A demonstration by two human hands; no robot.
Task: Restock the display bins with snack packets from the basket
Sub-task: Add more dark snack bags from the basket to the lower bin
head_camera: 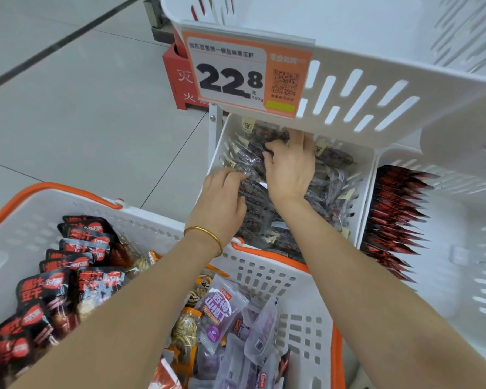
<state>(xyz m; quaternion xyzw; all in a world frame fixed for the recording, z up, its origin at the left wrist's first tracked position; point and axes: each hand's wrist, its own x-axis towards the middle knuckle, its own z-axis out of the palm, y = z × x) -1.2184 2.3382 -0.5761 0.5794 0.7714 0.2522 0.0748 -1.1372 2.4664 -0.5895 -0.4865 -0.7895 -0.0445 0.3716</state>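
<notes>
Left hand [222, 203] and right hand [289, 171], apart, grip unclear, settle dark clear-wrapped packets [334, 189] in the white slotted bin [216, 154]; the orange-rimmed white basket [267, 273] holds plenty more.

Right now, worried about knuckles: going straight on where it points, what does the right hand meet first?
The right hand likely meets the dark packets deep in the lower bin; the upper bin hides anything beyond.

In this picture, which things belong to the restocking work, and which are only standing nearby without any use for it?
Part of the job: basket, purple packets and black-and-red packets in it, lower bin with dark packets, left hand and right hand reaching into that bin.

Only nearby: price tag, red box on the floor, gold bangle.
</notes>
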